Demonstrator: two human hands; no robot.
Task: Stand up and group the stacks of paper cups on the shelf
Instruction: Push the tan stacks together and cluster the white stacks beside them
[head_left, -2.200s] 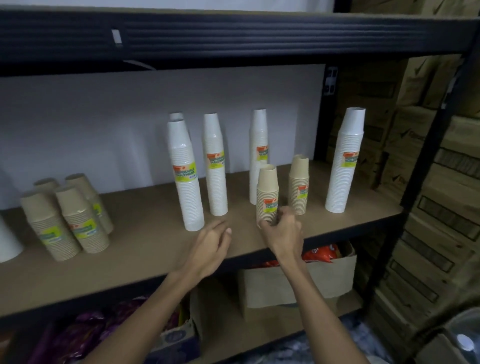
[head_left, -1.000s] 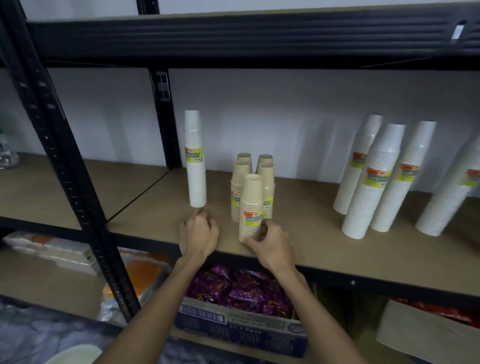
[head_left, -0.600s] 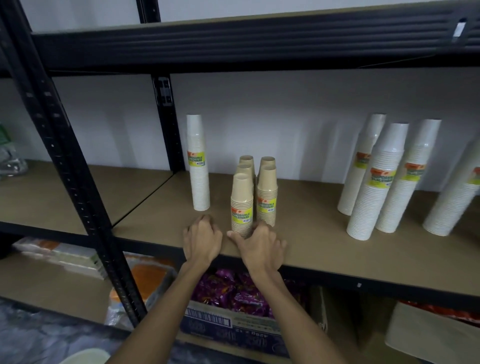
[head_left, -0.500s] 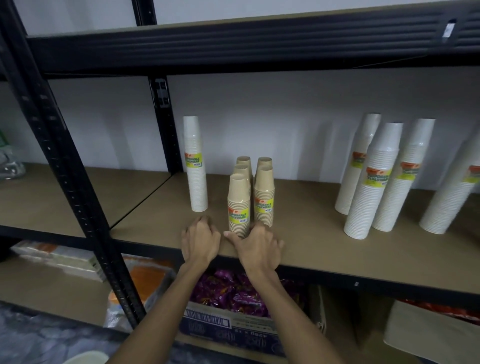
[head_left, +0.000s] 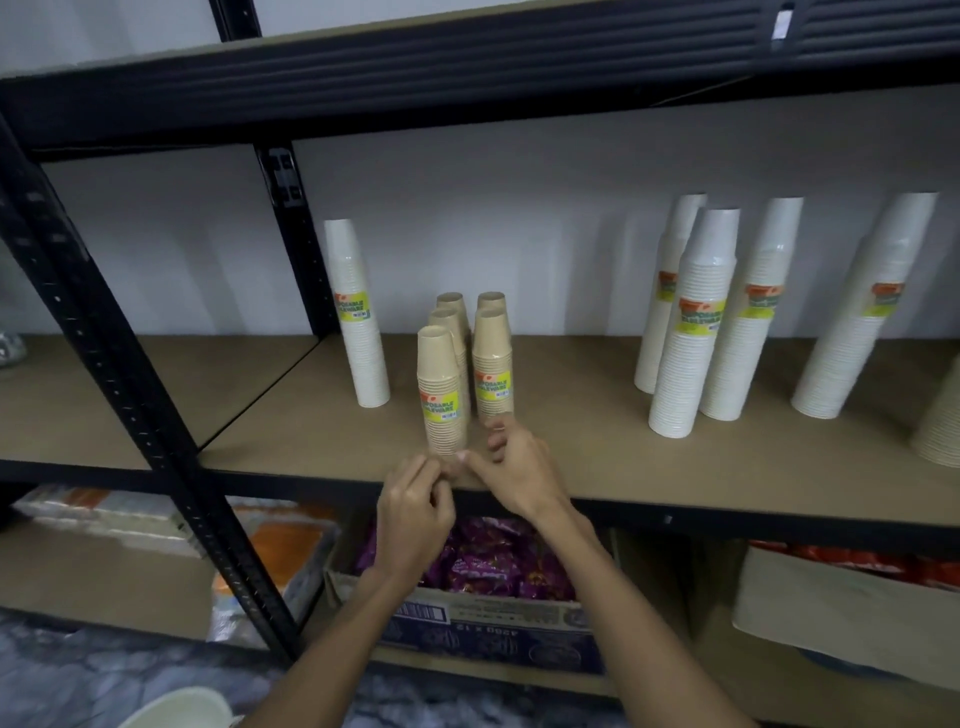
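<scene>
The fingers (head_left: 427, 480) of the left hand (head_left: 415, 514) are curled in toward the palm, and nothing is seen to be held in them. The fingers (head_left: 496, 441) of the right hand (head_left: 519, 475) are half bent and spread. Its forefinger tip is raised to the foot of the second kraft stack (head_left: 492, 364), and its thumb is pointed toward the foot of the front kraft cup stack (head_left: 441, 389). Whether either stack is actually touched cannot be told.

Both hands are placed just in front of the front kraft cup stack, at the front edge of the shelf board (head_left: 675, 467). The second kraft stack stands upright just right of it, and three more kraft stacks (head_left: 451, 306) are grouped close behind. A tall white cup stack (head_left: 358, 322) is set near its left. Four tall white stacks (head_left: 693, 322) are kept well apart to its right. Below it, under the board, a carton of purple packets (head_left: 493, 566) is seen.
</scene>
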